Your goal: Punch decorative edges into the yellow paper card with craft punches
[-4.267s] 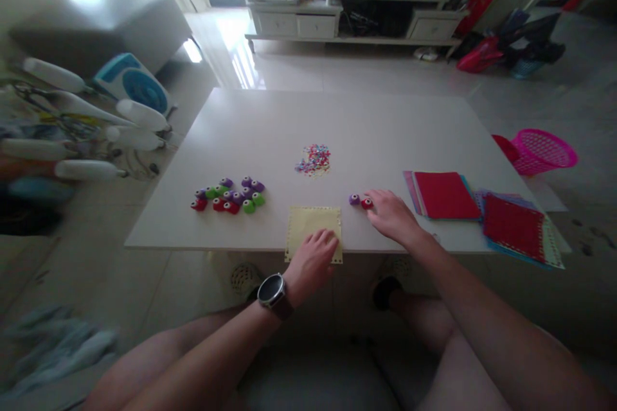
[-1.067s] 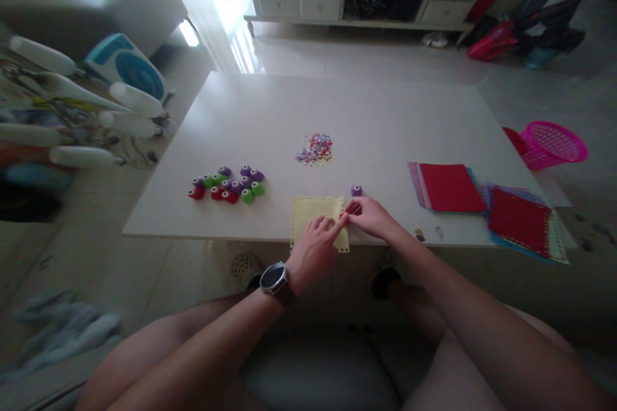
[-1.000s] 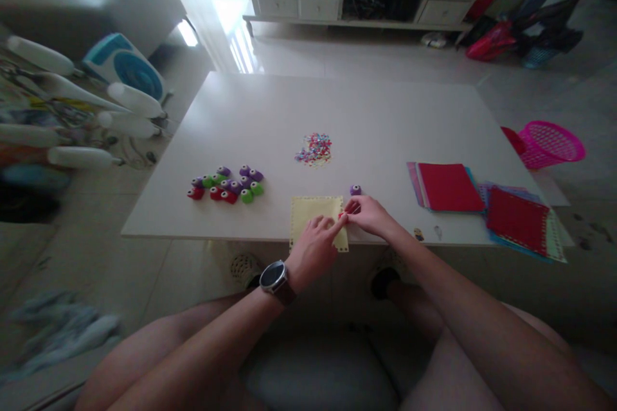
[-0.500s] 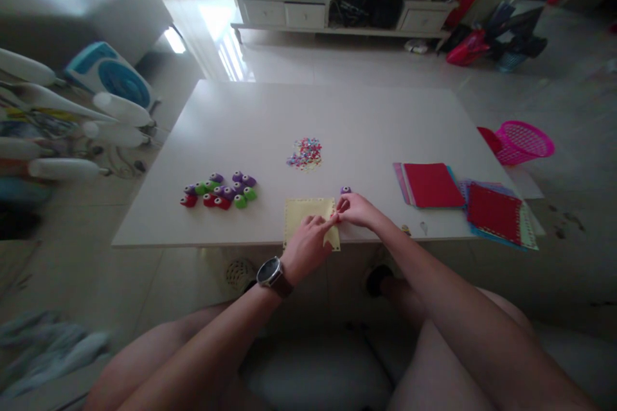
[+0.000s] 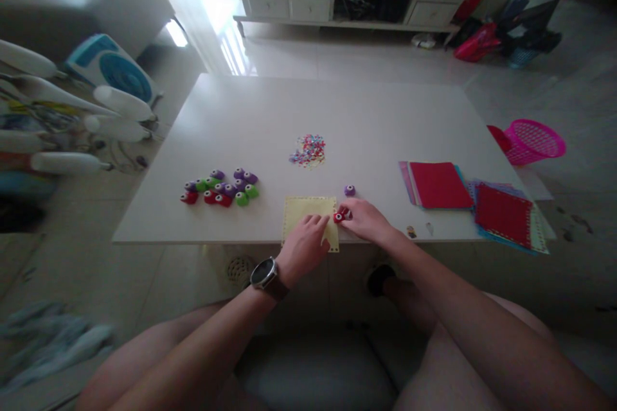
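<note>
A sheet of yellow paper (image 5: 296, 212) with small holes punched along its edges lies at the table's front edge. My left hand (image 5: 308, 241) rests flat on it, fingers stretched out. At the sheet's right edge, my right hand (image 5: 364, 218) grips a red craft punch (image 5: 339, 216) between thumb and fingers. Just beyond that hand stands a purple craft punch (image 5: 349, 190). Further back lies a heap of tiny coloured paper cut-outs (image 5: 308, 151).
Several red, green and purple punches (image 5: 222, 189) cluster at the table's left. To the right lie a stack of coloured paper (image 5: 441, 185) and a pile of punched sheets (image 5: 504, 215) at the corner. A pink basket (image 5: 535, 141) stands beyond the table (image 5: 380, 122).
My left fingers have drawn back from the punch onto the sheet. The red punch, mostly covered before, now shows in my right hand. The view has shifted slightly.
</note>
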Motion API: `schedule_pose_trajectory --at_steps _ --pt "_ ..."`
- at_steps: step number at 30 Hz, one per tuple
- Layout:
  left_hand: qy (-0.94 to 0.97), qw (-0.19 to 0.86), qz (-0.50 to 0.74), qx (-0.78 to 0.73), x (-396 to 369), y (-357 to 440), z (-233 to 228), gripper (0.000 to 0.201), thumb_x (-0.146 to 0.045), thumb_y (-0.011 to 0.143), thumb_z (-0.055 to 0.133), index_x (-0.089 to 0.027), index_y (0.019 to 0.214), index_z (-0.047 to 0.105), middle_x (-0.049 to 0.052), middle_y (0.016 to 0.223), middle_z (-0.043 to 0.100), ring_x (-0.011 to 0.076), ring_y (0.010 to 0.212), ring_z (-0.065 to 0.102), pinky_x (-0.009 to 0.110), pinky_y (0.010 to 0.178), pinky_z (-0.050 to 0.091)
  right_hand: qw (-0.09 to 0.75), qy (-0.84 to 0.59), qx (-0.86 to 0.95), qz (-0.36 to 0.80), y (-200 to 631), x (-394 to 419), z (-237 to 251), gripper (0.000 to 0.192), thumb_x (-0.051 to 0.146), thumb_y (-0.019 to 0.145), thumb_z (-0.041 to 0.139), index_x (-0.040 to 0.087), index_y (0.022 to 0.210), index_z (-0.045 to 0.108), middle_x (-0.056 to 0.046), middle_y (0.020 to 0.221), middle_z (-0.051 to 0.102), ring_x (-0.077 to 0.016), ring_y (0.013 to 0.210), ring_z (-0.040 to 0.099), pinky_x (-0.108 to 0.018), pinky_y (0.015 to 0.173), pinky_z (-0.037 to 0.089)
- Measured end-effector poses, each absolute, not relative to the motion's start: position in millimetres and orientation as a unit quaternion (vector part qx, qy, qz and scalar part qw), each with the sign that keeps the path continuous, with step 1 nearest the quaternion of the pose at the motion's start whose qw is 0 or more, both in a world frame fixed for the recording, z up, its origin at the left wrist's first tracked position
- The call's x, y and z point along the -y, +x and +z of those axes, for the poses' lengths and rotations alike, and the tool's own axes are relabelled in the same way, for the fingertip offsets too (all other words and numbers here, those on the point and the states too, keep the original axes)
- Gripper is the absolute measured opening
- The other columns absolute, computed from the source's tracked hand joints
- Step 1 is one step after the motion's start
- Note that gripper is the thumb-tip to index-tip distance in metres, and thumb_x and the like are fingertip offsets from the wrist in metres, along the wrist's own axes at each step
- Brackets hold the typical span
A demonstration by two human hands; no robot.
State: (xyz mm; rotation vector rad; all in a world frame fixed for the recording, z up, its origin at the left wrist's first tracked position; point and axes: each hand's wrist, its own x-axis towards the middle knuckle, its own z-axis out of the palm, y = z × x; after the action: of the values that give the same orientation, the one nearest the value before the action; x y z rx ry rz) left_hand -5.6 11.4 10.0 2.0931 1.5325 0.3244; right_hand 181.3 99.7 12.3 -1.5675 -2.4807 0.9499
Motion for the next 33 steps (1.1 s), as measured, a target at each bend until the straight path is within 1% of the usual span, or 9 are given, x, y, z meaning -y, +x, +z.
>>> schedule_pose_trajectory --at_steps 4,8,12,17,20,23,27,30,33 --pt "0.781 0.259 0.118 -0.556 -10 -5 9 0.043 -0.015 0.089 0.057 -0.016 0.132 0.058 0.011 0.129 0.064 0.0271 0.124 0.054 0.044 0.110 0.051 -0.011 -0.518 0.813 0.267 180 -98 15 0.005 0.022 0.085 0.073 0.019 0.087 0.071 -0.006 0.091 0.073 -0.0186 0.081 0.064 -0.028 0.071 0.043" --pt "0.789 0.252 0.111 -0.549 -8 -5 6 0.045 -0.014 0.088 0.058 -0.019 0.133 0.059 0.010 0.134 0.063 0.0259 0.128 0.053 0.042 0.112 0.050 -0.016 -0.514 0.821 0.249 179 -97 18 0.004 0.022 0.085 0.070 0.019 0.087 0.068 -0.007 0.093 0.073 -0.0191 0.083 0.064 -0.028 0.071 0.042" --pt "0.789 0.238 0.083 -0.560 -7 -4 7 0.055 -0.013 0.086 0.058 -0.020 0.141 0.055 0.010 0.152 0.053 0.0268 0.139 0.048 0.044 0.117 0.046 -0.037 -0.517 0.825 0.222 178 -97 22 0.003 0.021 0.085 0.069 0.020 0.087 0.067 -0.008 0.093 0.073 -0.0204 0.083 0.065 -0.029 0.071 0.042" --pt "0.784 0.234 0.063 -0.571 -5 -3 8 0.057 -0.014 0.087 0.058 -0.019 0.144 0.052 0.011 0.157 0.049 0.0277 0.143 0.044 0.045 0.118 0.045 -0.072 -0.532 0.821 0.192 187 -104 23 0.004 0.023 0.086 0.068 0.020 0.088 0.067 -0.009 0.094 0.073 -0.0220 0.083 0.065 -0.031 0.069 0.041" --pt "0.785 0.235 0.066 -0.570 -4 -3 9 0.055 -0.015 0.088 0.058 -0.019 0.142 0.053 0.011 0.157 0.049 0.0273 0.144 0.044 0.045 0.118 0.044 -0.070 -0.544 0.818 0.171 193 -110 23 0.008 0.023 0.091 0.062 0.019 0.095 0.068 -0.011 0.100 0.073 -0.0222 0.086 0.065 -0.032 0.071 0.041" --pt "0.785 0.226 0.066 -0.573 -4 -3 12 0.048 -0.016 0.089 0.058 -0.020 0.137 0.056 0.010 0.150 0.055 0.0268 0.138 0.048 0.044 0.115 0.047 -0.073 -0.548 0.818 0.157 197 -113 24 0.012 0.022 0.095 0.058 0.018 0.100 0.069 -0.011 0.104 0.072 -0.0229 0.090 0.064 -0.033 0.075 0.042" --pt "0.784 0.216 0.059 -0.579 -4 -2 14 0.046 -0.015 0.088 0.058 -0.020 0.134 0.057 0.009 0.141 0.060 0.0271 0.131 0.052 0.043 0.110 0.049 -0.020 -0.512 0.852 0.113 196 -111 27 0.023 0.016 0.094 0.057 0.016 0.114 0.069 -0.012 0.114 0.070 -0.0257 0.108 0.059 -0.034 0.089 0.042" --pt "0.784 0.209 0.056 -0.582 -4 -2 14 0.046 -0.015 0.088 0.058 -0.020 0.134 0.056 0.009 0.141 0.060 0.0272 0.129 0.052 0.043 0.108 0.050 0.001 -0.441 0.889 0.123 191 -106 27 0.023 0.012 0.093 0.058 0.018 0.110 0.072 -0.009 0.117 0.070 -0.0258 0.118 0.054 -0.037 0.096 0.038" --pt "0.780 0.204 0.050 -0.589 -4 -1 16 0.046 -0.016 0.090 0.058 -0.020 0.136 0.055 0.010 0.140 0.060 0.0283 0.127 0.053 0.044 0.103 0.052 -0.035 -0.391 0.909 0.141 187 -100 25 0.016 0.017 0.094 0.064 0.022 0.102 0.077 -0.008 0.116 0.070 -0.0281 0.123 0.051 -0.041 0.097 0.034"
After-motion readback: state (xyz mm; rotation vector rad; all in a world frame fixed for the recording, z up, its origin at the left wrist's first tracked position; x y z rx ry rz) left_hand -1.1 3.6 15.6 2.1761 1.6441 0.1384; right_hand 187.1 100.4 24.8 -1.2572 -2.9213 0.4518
